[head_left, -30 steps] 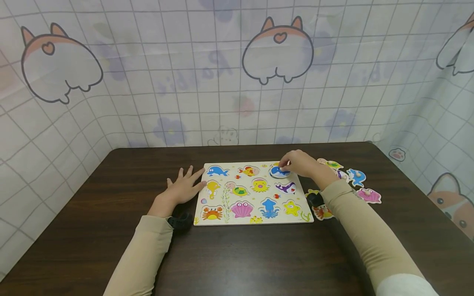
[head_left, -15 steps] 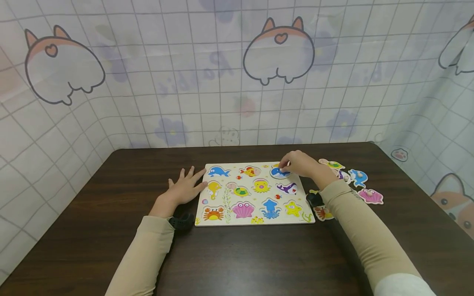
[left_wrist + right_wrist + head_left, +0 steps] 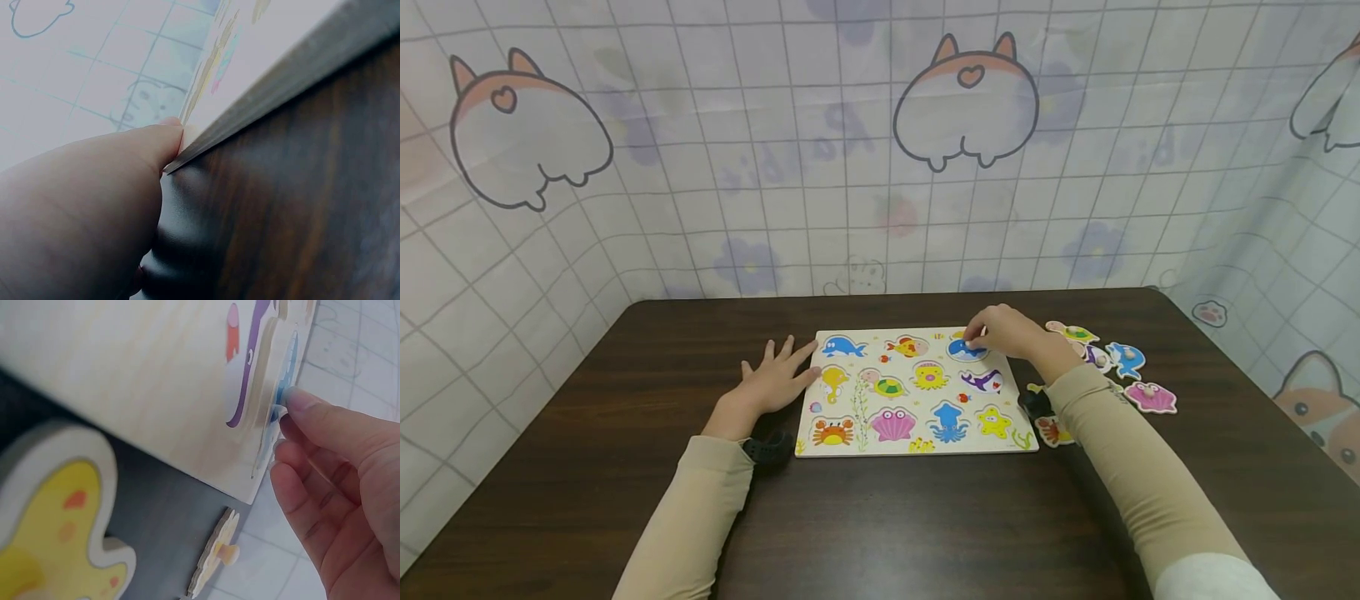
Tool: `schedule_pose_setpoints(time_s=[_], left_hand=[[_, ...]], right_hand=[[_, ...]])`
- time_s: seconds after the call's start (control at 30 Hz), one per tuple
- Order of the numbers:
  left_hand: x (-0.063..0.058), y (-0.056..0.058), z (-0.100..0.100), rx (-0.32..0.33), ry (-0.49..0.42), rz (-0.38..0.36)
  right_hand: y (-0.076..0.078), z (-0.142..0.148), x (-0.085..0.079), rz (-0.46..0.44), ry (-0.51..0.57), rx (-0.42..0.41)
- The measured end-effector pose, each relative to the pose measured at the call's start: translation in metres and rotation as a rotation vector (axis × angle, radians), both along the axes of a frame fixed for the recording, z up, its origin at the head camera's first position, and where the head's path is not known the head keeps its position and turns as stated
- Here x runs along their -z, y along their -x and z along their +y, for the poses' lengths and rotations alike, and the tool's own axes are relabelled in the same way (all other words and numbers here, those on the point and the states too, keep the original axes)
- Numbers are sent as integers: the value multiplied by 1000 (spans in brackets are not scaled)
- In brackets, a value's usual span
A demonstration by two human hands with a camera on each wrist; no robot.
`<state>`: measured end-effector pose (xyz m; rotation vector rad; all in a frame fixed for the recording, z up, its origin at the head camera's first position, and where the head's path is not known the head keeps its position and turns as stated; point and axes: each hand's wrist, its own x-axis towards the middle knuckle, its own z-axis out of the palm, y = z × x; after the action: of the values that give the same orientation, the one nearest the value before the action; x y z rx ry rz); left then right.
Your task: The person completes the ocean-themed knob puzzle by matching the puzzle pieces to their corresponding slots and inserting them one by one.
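A flat puzzle board point(image 3: 883, 451) with printed sea animals lies on the table. My right hand point(image 3: 1011, 331) is over its far right corner. Thumb and fingertips pinch a blue puzzle piece point(image 3: 962, 352) by its small knob; in the right wrist view the piece point(image 3: 288, 362) overlaps the board, near the purple whale picture point(image 3: 251, 347). My left hand point(image 3: 767, 383) lies with spread fingers beside the board, fingertips at its left edge. In the left wrist view the thumb point(image 3: 159, 142) touches the board's corner edge.
Several loose knobbed pieces lie right of the board: a turtle point(image 3: 1078, 335), a purple piece point(image 3: 1099, 357), a blue one point(image 3: 1125, 361), a pink shell point(image 3: 1152, 398) and a crab point(image 3: 1051, 432), partly behind the right forearm. A yellow piece point(image 3: 47, 519) looms in the right wrist view.
The blue piece has sunk slightly and now lies flatter on the board under my right fingers. My left hand stays at the board's left edge.
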<state>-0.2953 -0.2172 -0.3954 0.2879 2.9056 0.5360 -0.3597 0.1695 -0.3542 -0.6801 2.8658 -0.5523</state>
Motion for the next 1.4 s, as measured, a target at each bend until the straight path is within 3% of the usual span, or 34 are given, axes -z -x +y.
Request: schedule_pose_setpoints(time_s=[0.47,0.8,1.4], left_hand=[[0,1,1,7,-1,-2],[-1,0,0,4,-1,-2],[-1,-1,0,2,-2,-2]], right_hand=[[-1,3,-2,29,-20,-15],[-9,22,-9,42,107,18],[-24,75,-11,30,220,99]])
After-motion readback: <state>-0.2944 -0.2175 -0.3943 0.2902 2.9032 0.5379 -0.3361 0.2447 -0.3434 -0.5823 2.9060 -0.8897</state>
